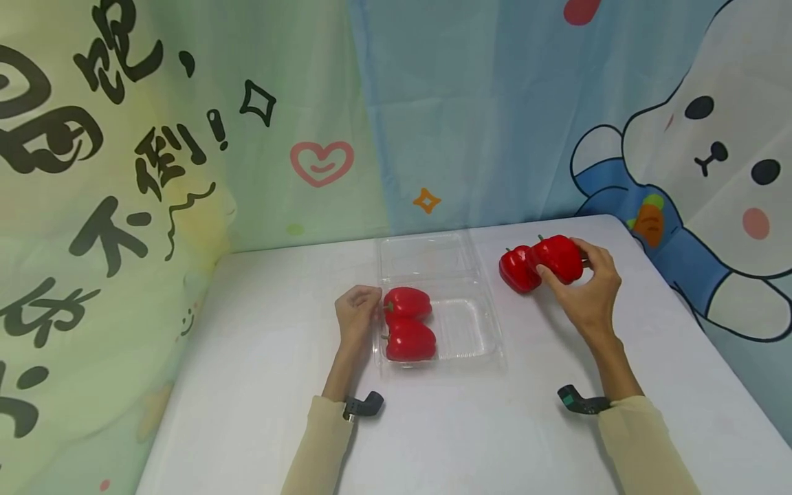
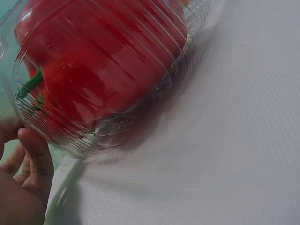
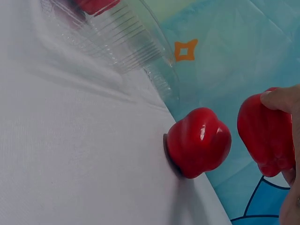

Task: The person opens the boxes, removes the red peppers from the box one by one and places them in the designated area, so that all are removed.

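My right hand (image 1: 588, 292) grips a red bell pepper (image 1: 559, 258) between thumb and fingers. In the right wrist view this held pepper (image 3: 265, 133) is lifted clear of the table. Another red bell pepper (image 1: 518, 269) rests on the table just left of it. A clear plastic clamshell box (image 1: 464, 326) lies with its lid (image 1: 427, 256) folded back. Two red bell peppers, one behind the other (image 1: 408, 302) (image 1: 411, 341), sit in the box's left half. My left hand (image 1: 357, 313) pinches the box's left rim, as the left wrist view shows with the thumb (image 2: 35, 143) against the plastic.
A white table (image 1: 495, 433) carries everything. Behind and beside it hangs a printed curtain (image 1: 433, 117) with a cartoon bear. Dark cameras (image 1: 365, 404) (image 1: 581, 401) are strapped at both wrists.
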A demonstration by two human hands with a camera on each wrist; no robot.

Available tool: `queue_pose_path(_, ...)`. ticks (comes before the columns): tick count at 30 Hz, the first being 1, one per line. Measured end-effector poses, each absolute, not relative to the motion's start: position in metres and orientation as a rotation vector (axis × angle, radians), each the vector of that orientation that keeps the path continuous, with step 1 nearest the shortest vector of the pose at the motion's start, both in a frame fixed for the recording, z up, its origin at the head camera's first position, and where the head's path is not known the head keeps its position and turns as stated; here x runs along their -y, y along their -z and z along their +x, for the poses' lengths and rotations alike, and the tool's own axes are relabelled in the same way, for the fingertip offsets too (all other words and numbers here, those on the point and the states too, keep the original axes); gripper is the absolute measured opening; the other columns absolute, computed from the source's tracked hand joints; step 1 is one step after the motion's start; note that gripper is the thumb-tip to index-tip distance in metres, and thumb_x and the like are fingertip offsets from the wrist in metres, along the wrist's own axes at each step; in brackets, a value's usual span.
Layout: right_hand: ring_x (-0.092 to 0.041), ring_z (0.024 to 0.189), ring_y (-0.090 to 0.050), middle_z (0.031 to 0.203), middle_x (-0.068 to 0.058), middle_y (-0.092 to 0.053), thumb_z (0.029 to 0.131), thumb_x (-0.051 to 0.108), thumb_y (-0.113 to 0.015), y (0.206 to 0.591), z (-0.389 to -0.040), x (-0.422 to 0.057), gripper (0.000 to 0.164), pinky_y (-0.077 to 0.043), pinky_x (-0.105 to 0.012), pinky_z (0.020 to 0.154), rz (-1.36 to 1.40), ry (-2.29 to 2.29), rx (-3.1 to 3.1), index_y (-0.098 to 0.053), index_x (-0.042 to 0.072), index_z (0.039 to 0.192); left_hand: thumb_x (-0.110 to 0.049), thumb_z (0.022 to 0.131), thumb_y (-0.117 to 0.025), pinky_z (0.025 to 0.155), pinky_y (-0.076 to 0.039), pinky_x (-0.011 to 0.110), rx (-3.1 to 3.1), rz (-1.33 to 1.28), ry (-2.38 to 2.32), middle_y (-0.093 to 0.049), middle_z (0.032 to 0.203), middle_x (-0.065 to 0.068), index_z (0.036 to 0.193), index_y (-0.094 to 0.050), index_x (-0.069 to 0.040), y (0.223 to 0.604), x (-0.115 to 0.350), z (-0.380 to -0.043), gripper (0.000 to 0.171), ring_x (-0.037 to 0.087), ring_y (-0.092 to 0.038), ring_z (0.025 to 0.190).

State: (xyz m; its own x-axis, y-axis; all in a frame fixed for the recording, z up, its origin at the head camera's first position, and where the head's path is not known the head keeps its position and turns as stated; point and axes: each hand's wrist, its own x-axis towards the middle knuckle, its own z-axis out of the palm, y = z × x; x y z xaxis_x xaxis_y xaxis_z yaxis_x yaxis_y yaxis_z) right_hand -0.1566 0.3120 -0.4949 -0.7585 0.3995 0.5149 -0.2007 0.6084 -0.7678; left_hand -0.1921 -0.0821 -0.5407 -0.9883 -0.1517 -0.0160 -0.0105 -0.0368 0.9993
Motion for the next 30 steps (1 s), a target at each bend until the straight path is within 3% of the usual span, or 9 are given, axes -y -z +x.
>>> queue_pose_path(9,-0.020,0.127,-0.057,0.151,-0.010,-0.064,0.087,0.021,-0.092,0.500,-0.160,-0.320,0.073,-0.045,-0.013,0.097,-0.340,-1.141,2.148,-0.061,0.016,0.153,-0.015,0.102,-0.074,0.062,-0.053,0.020,2.110,0.177,2.185,-0.071,0.074,0.000,0.102,-0.076,0.002,0.540,0.081,-0.193,0.018,0.009,-0.060,0.061)
queue_pose_path(17,-0.016,0.134,-0.052,0.156,-0.006,-0.060,0.093,0.031,-0.087,0.505,-0.159,-0.323,0.072,-0.051,-0.022,0.101,-0.495,-1.157,2.165,-0.056,0.019,0.157,-0.014,0.103,-0.073,0.062,-0.052,0.019,2.102,0.171,2.191,-0.069,0.071,-0.003,0.101,-0.076,0.002,0.540,0.081,-0.190,0.016,0.009,-0.059,0.060)
queue_pose_path(23,-0.017,0.143,-0.047,0.160,-0.005,-0.057,0.096,0.035,-0.084,0.509,-0.162,-0.323,0.073,-0.055,-0.039,0.112,-0.616,-1.217,2.171,-0.053,0.020,0.160,-0.017,0.103,-0.074,0.064,-0.053,0.020,2.120,0.173,2.162,-0.070,0.075,0.007,0.102,-0.076,0.002,0.541,0.082,-0.192,0.019,0.011,-0.060,0.063)
queue_pose_path(30,-0.022,0.153,-0.042,0.164,-0.008,-0.051,0.097,0.035,-0.082,0.517,-0.173,-0.328,0.075,-0.050,-0.055,0.121,-0.662,-1.256,2.179,-0.049,0.018,0.162,-0.017,0.103,-0.073,0.066,-0.055,0.020,2.147,0.200,2.130,-0.075,0.084,0.016,0.103,-0.077,0.000,0.540,0.082,-0.193,0.018,0.011,-0.063,0.067)
